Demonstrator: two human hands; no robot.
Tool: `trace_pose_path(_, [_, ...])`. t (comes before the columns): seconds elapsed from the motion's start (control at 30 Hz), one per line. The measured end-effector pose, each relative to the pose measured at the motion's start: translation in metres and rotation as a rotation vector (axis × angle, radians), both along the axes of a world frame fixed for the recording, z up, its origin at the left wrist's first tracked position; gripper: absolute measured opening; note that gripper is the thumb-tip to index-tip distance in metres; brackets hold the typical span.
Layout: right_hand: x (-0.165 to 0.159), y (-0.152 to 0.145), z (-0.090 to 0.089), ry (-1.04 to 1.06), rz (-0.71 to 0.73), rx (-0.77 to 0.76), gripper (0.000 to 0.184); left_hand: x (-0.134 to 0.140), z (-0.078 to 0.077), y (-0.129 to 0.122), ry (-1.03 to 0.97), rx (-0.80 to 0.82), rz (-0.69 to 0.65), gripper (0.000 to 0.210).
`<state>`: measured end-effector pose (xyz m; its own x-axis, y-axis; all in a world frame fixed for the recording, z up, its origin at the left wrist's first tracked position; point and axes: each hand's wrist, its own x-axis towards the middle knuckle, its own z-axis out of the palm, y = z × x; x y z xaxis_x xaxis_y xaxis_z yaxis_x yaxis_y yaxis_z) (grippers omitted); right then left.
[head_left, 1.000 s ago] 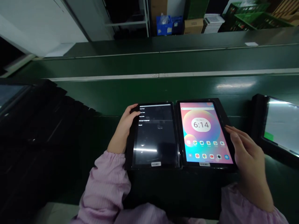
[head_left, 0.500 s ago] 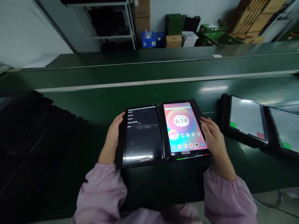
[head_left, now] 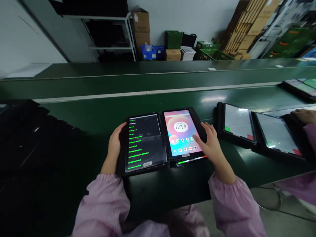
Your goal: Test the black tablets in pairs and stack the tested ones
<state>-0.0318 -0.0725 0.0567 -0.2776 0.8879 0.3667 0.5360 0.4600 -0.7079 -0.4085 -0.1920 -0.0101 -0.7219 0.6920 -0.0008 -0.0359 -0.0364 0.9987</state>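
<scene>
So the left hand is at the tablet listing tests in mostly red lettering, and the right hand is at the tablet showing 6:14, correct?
Not quite: the lettering is mostly green, as the head view shows. The left hand is at the left tablet with that list, and the right hand at the right tablet showing 6:14.

"What sort of place is it?"
"A workshop or factory workroom, I'd say: a long green worktop [head_left: 103, 113], with several tablets [head_left: 145, 141] laid out toward its near edge."
"And past the far edge?"
"Stacked cartons [head_left: 142, 25], green plastic crates [head_left: 173, 40] and a metal rack [head_left: 111, 48], before a pale wall [head_left: 202, 16]."
"Anyone else there?"
"Another person's hand [head_left: 304, 116], farther right, between those edges."
</scene>
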Motion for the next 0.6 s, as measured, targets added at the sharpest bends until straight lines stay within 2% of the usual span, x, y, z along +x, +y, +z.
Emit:
trace_pose_path(0.03, [-0.002,-0.012,0.006,-0.025,0.057,0.054,0.05,-0.001,0.0,0.002,-0.025,0.017,0.034,0.041])
trace_pose_path(0.1, [-0.007,-0.035,0.018,-0.121,0.258,0.209,0.031,-0.002,-0.001,0.008,-0.074,0.053,0.099,0.036])
trace_pose_path(0.17, [-0.014,-0.053,0.025,-0.208,0.396,0.297,0.034,-0.005,0.0,0.013,-0.115,0.081,0.137,0.033])
trace_pose_path(0.2, [-0.016,-0.058,0.027,-0.236,0.422,0.313,0.034,-0.007,0.001,0.016,-0.136,0.092,0.148,0.032])
trace_pose_path(0.33, [-0.022,-0.062,0.026,-0.241,0.383,0.359,0.031,-0.018,0.0,0.025,-0.216,0.131,0.179,0.034])
trace_pose_path(0.5, [-0.012,-0.056,0.02,-0.218,0.369,0.441,0.033,-0.031,-0.006,0.036,-0.321,0.181,0.305,0.043])
trace_pose_path(0.6, [-0.006,-0.05,0.014,-0.274,0.341,0.453,0.035,-0.035,-0.006,0.037,-0.407,0.184,0.36,0.04])
